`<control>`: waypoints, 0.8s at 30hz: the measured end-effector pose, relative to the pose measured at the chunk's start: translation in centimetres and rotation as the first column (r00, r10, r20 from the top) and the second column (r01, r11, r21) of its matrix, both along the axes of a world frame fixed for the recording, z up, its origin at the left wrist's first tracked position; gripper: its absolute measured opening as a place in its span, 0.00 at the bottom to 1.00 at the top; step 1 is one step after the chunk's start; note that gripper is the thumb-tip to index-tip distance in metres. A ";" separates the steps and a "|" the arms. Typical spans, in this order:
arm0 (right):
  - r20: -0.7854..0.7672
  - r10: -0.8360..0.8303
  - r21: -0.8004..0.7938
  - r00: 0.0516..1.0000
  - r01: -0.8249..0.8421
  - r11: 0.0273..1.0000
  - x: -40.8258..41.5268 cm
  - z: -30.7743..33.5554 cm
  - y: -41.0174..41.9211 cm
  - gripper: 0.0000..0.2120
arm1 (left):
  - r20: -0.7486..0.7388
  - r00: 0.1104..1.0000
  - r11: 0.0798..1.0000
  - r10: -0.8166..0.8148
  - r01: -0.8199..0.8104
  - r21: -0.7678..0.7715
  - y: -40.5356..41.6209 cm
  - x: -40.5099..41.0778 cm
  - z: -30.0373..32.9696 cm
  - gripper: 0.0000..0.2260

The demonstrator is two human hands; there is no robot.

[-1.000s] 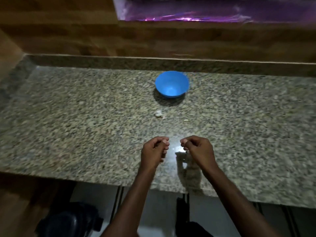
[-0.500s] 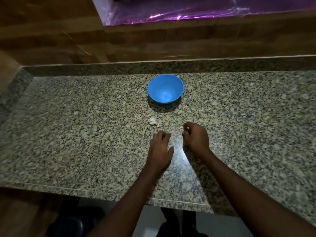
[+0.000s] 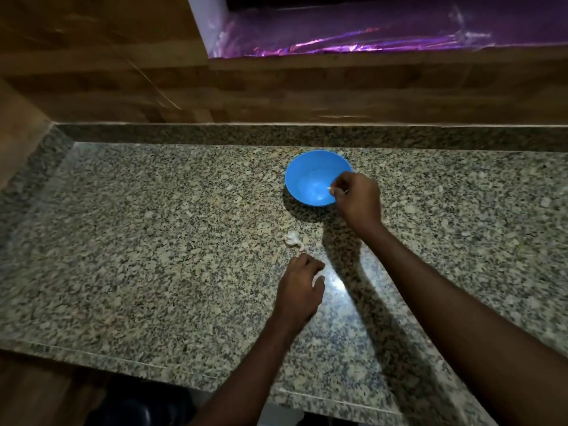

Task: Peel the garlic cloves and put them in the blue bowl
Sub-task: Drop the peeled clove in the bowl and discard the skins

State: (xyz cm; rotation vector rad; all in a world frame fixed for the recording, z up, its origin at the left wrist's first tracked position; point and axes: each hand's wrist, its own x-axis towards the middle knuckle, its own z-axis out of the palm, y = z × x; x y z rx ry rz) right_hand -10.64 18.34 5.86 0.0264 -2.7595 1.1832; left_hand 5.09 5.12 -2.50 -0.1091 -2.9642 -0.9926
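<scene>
One garlic clove [image 3: 329, 188] pinched in right-hand fingers [image 3: 341, 183] over blue bowl [image 3: 310, 179].

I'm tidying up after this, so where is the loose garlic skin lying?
In the head view the garlic skin lies on the granite counter, near the middle, between the blue bowl behind it and the left hand in front.
</scene>
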 end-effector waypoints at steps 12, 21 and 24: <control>-0.019 -0.028 0.002 0.999 0.028 1.000 4.0 -1.2 -1.3 0.07 | -0.103 0.912 0.900 0.398 -0.365 0.239 -2.6 -0.8 1.5 0.08; 0.319 0.046 -0.048 0.946 -0.032 0.998 9.1 -5.9 -2.3 0.04 | 0.122 0.951 0.951 0.285 -0.296 0.087 -5.2 -5.7 1.8 0.18; 0.366 0.044 -0.085 0.929 -0.014 0.996 9.0 -6.2 -2.6 0.04 | 0.158 0.947 0.937 0.278 -0.304 0.174 -4.9 -5.3 1.7 0.16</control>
